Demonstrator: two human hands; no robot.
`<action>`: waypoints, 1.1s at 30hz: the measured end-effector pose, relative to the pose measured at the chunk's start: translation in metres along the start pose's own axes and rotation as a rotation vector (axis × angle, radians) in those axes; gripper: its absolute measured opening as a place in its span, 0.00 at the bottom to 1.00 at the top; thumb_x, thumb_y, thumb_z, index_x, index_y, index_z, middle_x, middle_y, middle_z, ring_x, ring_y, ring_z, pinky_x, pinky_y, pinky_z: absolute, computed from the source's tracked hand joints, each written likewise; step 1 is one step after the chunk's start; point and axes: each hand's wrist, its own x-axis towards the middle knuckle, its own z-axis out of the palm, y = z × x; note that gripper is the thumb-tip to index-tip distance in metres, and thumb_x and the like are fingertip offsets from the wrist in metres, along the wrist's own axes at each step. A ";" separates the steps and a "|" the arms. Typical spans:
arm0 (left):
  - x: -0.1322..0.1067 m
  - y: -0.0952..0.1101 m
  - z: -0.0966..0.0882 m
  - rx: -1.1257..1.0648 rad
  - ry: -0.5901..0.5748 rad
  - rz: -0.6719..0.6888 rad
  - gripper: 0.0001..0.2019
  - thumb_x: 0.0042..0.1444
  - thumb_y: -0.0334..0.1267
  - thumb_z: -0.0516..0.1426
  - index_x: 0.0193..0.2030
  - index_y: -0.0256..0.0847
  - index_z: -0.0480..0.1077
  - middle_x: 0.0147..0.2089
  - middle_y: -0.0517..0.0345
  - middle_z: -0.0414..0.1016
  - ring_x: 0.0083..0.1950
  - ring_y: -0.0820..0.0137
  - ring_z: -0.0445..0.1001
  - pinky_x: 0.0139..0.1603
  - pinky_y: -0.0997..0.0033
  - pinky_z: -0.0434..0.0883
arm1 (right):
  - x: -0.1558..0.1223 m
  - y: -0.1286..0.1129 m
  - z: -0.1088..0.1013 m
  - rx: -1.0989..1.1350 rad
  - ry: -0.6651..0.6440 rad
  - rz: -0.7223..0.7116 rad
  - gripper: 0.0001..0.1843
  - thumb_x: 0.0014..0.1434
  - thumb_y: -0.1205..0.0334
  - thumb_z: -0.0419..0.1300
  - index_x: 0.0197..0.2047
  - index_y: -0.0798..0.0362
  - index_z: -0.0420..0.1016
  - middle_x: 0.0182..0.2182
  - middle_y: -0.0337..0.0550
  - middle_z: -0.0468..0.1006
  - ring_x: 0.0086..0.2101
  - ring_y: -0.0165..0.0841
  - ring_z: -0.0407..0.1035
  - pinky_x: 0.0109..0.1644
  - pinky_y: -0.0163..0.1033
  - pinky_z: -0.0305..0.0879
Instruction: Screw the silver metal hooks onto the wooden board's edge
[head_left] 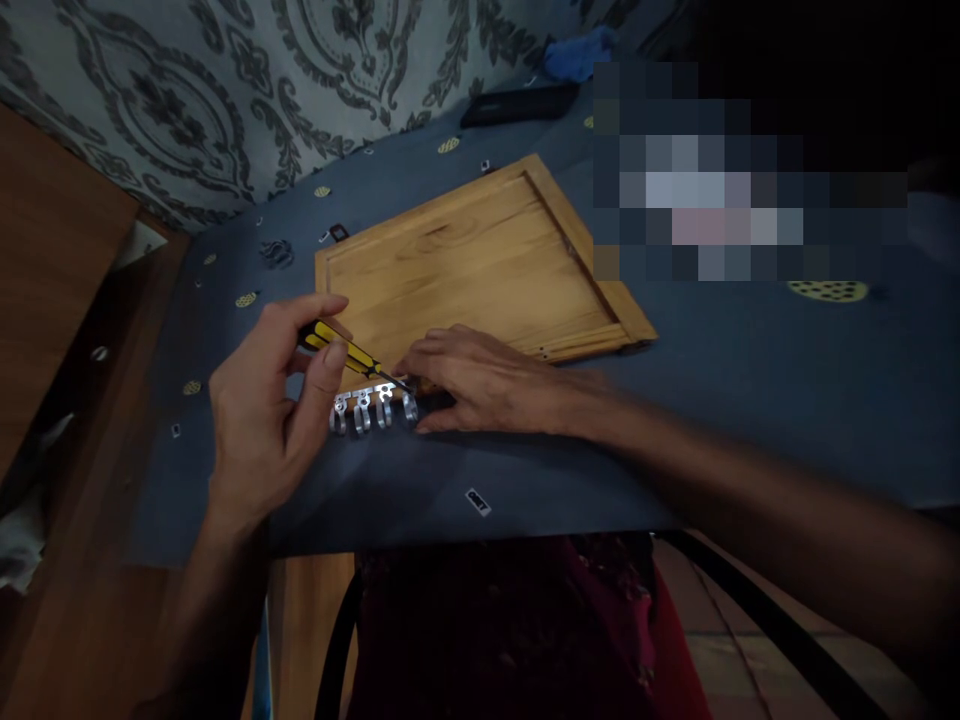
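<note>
My left hand (281, 400) is closed around the handle of a yellow-and-black screwdriver (345, 347). The screwdriver's shaft slants down to the right, its tip at a shiny metal hook (410, 405) on the near edge of a framed wooden board (465, 270). Thumb and fingers of my right hand (480, 385) pinch around that hook and the board's edge; the fingertips are partly hidden. To the left, several more metal hooks (363, 408) sit in a row along the same edge. Any screw under the tip is too small to make out.
The board lies on a table with a dark blue patterned cloth (570, 480). A small dark pile of loose pieces (277, 252) lies at the left. Toward the back are a black case (520, 105) and a blue cloth (579, 54). A patterned wall (247, 90) borders the table.
</note>
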 end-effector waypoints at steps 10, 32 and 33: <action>-0.002 0.000 0.002 -0.010 0.028 -0.038 0.11 0.68 0.40 0.59 0.56 0.50 0.75 0.47 0.60 0.80 0.33 0.76 0.77 0.22 0.78 0.68 | 0.002 -0.002 -0.003 -0.038 -0.046 0.003 0.16 0.62 0.55 0.70 0.46 0.59 0.78 0.43 0.50 0.78 0.46 0.42 0.71 0.51 0.44 0.62; -0.001 0.003 0.000 0.003 -0.007 -0.044 0.12 0.68 0.40 0.59 0.56 0.53 0.74 0.50 0.60 0.81 0.34 0.71 0.78 0.29 0.68 0.72 | 0.000 0.001 -0.001 -0.050 -0.009 -0.023 0.16 0.62 0.54 0.69 0.46 0.57 0.78 0.43 0.49 0.78 0.46 0.42 0.71 0.52 0.45 0.63; -0.001 0.003 -0.001 0.007 -0.007 -0.041 0.11 0.68 0.40 0.59 0.56 0.53 0.75 0.49 0.60 0.81 0.34 0.71 0.78 0.29 0.69 0.72 | 0.001 0.001 -0.001 -0.052 -0.016 -0.025 0.16 0.63 0.54 0.69 0.46 0.57 0.78 0.42 0.49 0.78 0.46 0.42 0.71 0.51 0.44 0.63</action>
